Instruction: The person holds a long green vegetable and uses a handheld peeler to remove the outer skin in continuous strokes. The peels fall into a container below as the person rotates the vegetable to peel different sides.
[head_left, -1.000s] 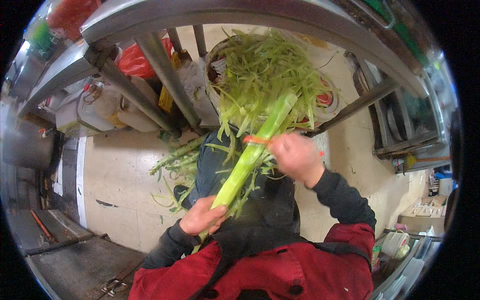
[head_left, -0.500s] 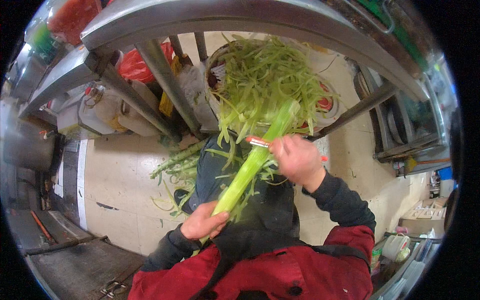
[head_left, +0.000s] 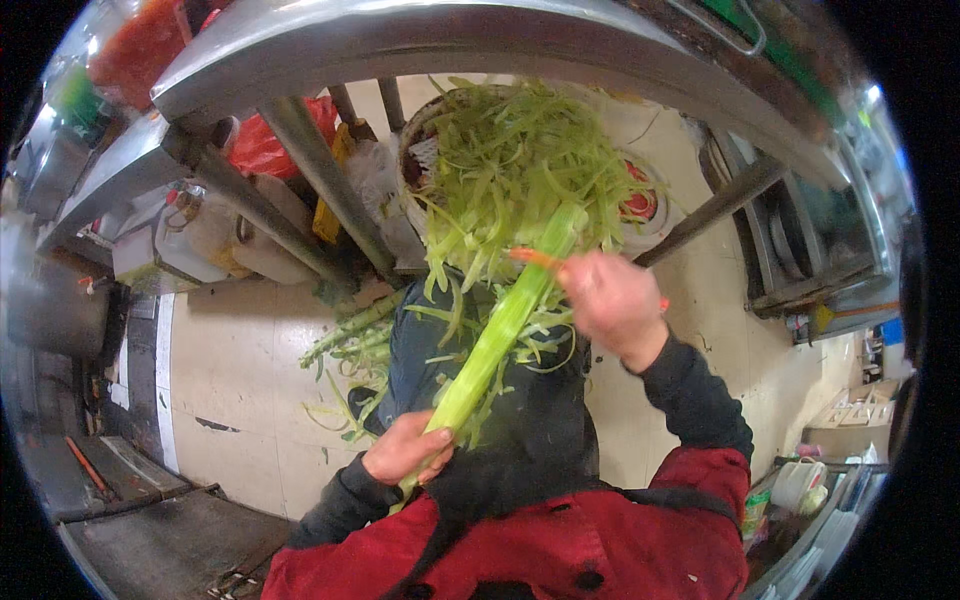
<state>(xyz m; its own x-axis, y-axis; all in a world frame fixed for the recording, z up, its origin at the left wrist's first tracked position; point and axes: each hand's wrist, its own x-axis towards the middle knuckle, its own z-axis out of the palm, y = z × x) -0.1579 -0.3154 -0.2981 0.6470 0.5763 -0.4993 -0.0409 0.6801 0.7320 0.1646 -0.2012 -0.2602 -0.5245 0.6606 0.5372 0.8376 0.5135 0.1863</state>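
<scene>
My left hand (head_left: 405, 447) is wrapped round the near end of a long, pale green celtuce stem (head_left: 490, 355). The stem slants away over my lap, its far tip above a heap of green peelings (head_left: 530, 150). An orange-handled peeler (head_left: 533, 257) is gripped in my right hand (head_left: 615, 300), and its head lies across the stem near the far end. The fingers of that hand are slightly blurred. Loose strips of peel hang around the stem and over my dark trousers.
The peelings overfill a round bin (head_left: 407, 165) beneath a metal table (head_left: 500, 50). Several stalks (head_left: 345, 335) lie on the tiled floor to the left. Plastic jugs (head_left: 190, 235) stand beyond the table leg (head_left: 335, 190). At the right is a metal rack (head_left: 800, 250).
My right hand and the peeler have moved a little farther along the stem, toward its far tip. My left hand keeps its hold at the near end.
</scene>
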